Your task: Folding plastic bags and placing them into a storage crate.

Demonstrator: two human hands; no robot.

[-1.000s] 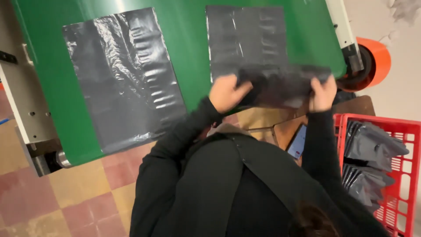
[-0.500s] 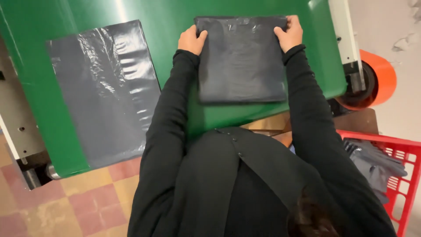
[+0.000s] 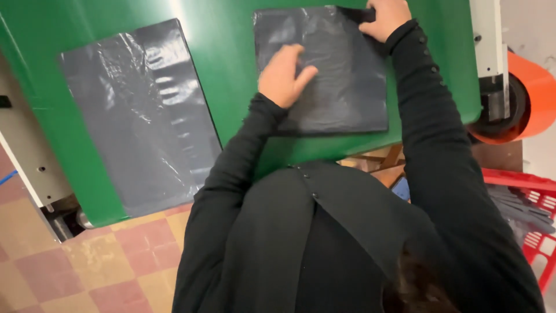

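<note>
On green conveyor belt (image 3: 231, 75): L hand (image 3: 284, 75) lying flat, fingers spread, on dark grey plastic bag (image 3: 341, 87); R hand (image 3: 387, 17) pinching its far corner; second dark grey plastic bag (image 3: 139, 116) lying well left; red plastic crate (image 3: 536, 232) sitting right.

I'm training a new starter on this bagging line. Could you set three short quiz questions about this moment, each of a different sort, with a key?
1. True or false: the left hand lies flat on the dark bag in front of the person.
2. Where does the right hand touch that bag? A) far right corner B) near edge C) middle
3. Fill in: a second dark bag lies on the ______ belt.

Key: 1 true; 2 A; 3 green.
</note>
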